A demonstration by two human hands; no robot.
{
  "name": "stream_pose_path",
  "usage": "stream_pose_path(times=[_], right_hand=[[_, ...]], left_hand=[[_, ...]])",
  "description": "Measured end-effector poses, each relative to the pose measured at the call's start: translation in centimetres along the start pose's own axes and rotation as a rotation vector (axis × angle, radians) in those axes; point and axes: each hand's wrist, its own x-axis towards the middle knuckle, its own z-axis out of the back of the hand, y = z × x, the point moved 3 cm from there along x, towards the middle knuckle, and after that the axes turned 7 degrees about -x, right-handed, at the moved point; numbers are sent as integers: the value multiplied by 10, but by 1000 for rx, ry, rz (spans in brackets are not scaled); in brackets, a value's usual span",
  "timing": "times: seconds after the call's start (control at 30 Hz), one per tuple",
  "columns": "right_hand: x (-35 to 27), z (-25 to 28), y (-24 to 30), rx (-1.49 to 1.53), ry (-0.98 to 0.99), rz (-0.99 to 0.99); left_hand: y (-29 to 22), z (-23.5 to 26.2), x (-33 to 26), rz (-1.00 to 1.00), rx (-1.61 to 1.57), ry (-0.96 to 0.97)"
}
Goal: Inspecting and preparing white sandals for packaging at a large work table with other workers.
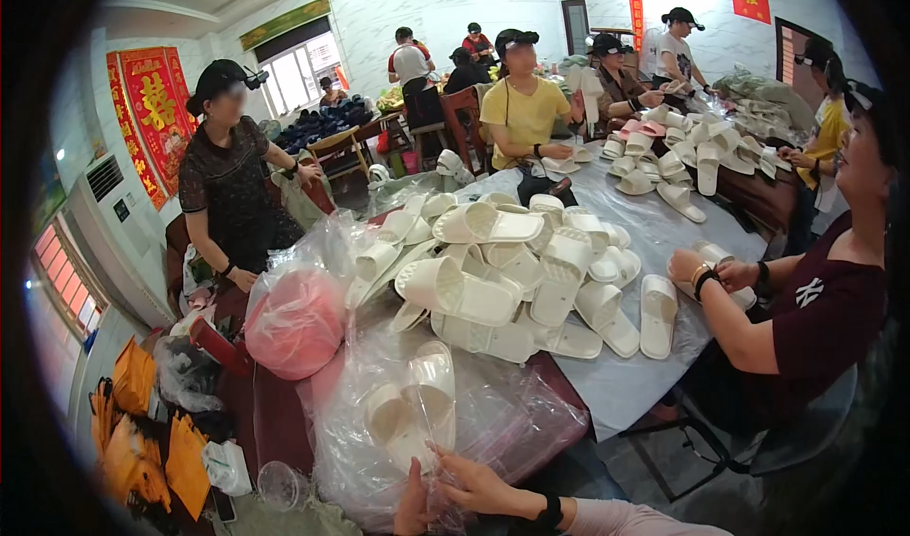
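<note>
A pair of white slippers, a left one (391,420) and a right one (431,382), lies side by side on clear plastic sheeting (512,417) close in front of me. At the bottom edge, my left hand (414,506) is upright with its visible fingers straight, partly cut off by the frame. My right hand (474,487), with a black band at the wrist, reaches across from the right, fingers stretched out and apart near the slippers' close ends. Nothing shows clearly held in either hand; whether they touch the plastic I cannot tell.
Beyond lies a large heap of white slippers (493,271). A pink bundle in clear plastic (296,323) sits left of it. Orange packets (135,455) and a clear plastic cup (280,486) are at lower left. A person in a maroon shirt (823,294) handles slippers at right; several others work around.
</note>
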Motion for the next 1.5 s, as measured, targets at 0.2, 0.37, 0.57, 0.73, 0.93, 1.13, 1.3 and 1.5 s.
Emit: stream_pose_path(times=[0.2,0.37,0.57,0.73,0.93,1.13,1.3,1.5], right_hand=[[3,11,11,-45,89,-32],[3,7,15,-395,1,270],[6,10,38,-409,11,368],[-5,-9,19,-610,3,343],[-18,-3,12,-831,81,285],[-25,5,13,-879,38,297],[-42,10,10,-663,-71,300],[-36,20,8,-724,-34,114]], left_hand=[[-2,34,7,106,-21,75],[-2,19,4,29,-111,159],[3,0,-5,-81,-234,244],[5,-44,-7,-166,-324,316],[4,-84,-4,-208,-356,136],[13,-60,10,-222,-323,-45],[17,-4,33,-230,-117,54],[30,-12,27,-147,-298,-26]])
